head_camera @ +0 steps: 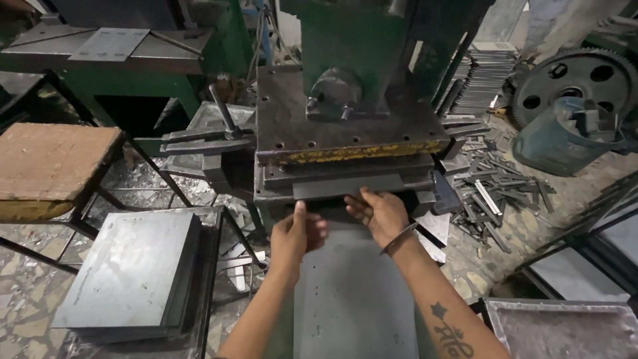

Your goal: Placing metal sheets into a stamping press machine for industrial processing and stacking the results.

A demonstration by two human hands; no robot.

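Sheet metal (352, 292) is fed flat into the green press (352, 86), its far edge under the die. That edge is pinched by the left hand (297, 233) and pressed by the right hand (377, 211). 1 stack of plates (133, 272) lies left.
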